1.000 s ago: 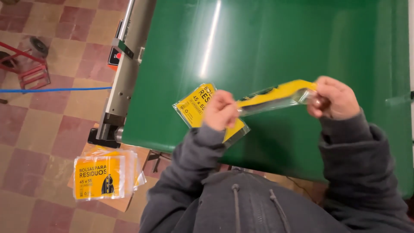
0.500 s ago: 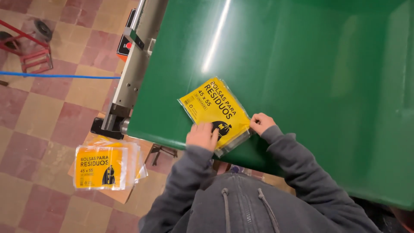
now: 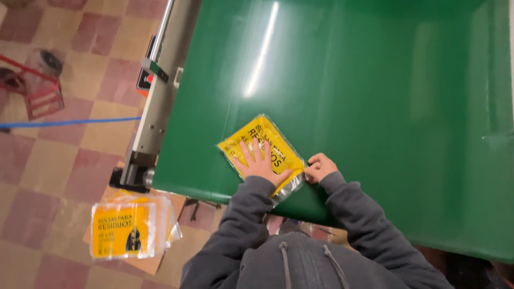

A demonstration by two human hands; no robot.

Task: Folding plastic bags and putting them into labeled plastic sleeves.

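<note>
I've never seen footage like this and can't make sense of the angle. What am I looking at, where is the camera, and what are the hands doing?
The camera sits on a person's head and looks straight down, so you see their grey hooded top at the bottom and both arms reaching forward. The big shiny surface is a green table, with a metal rail along its left edge. On it lies one flat yellow packet in clear plastic. The left hand lies flat on it, fingers spread; the right hand pinches the packet's corner nearest it. Down on the tiled floor, a stack of similar yellow packets rests on a piece of cardboard.
</note>
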